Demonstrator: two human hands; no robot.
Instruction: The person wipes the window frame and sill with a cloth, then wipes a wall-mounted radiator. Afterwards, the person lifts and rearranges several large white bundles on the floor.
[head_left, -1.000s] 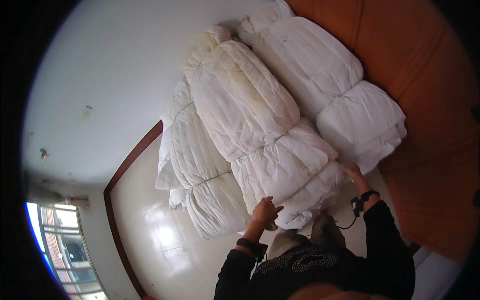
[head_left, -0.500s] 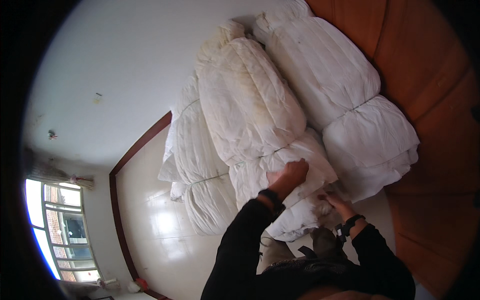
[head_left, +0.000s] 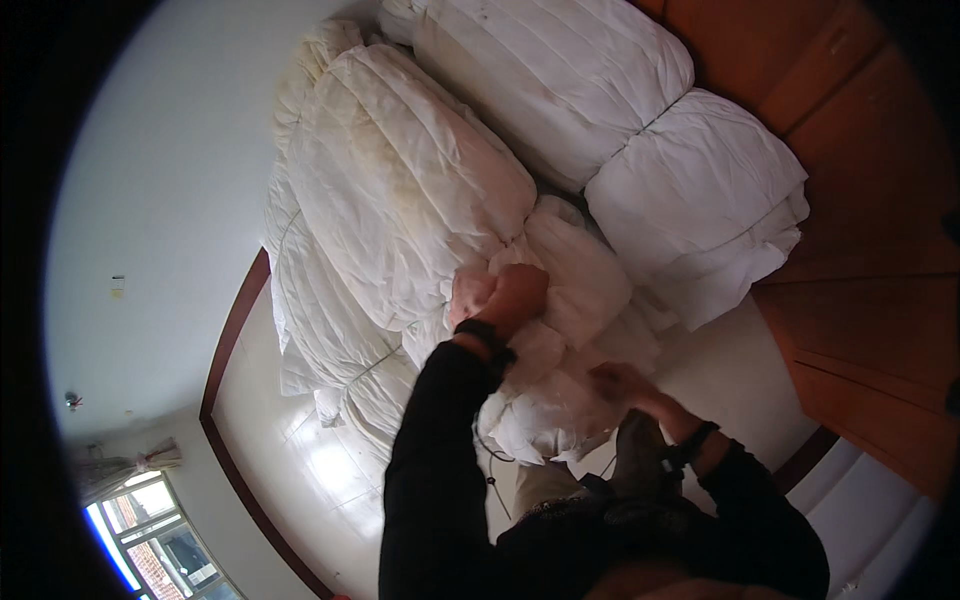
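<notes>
A long white cloth-wrapped bundle (head_left: 400, 190), tied across by a thin cord and stained yellowish in places, lies in front of me. Just on the near side of its tie, my left hand (head_left: 508, 295) is closed on the cloth, which bunches up around the fingers. By the right side of the bundle's near end is my right hand (head_left: 622, 384), its fingers curled; whether cloth is pinched in them does not show. The near end (head_left: 550, 415) is loose and crumpled, close to my legs. A thin dark loop of cord (head_left: 492, 470) hangs below my left wrist.
A second tied white bundle (head_left: 700, 185) lies to the right, against orange-brown wooden panels (head_left: 850, 230). Another white bundle (head_left: 320, 290) lies on the left, on the shiny tiled floor (head_left: 300, 460). A white wall (head_left: 170, 210) and a window (head_left: 160, 530) are farther left.
My view has turned, so the bundles sit farther left and higher. The cloth by the middle bundle's tie is more bunched under my left hand. My right hand remains by the near end.
</notes>
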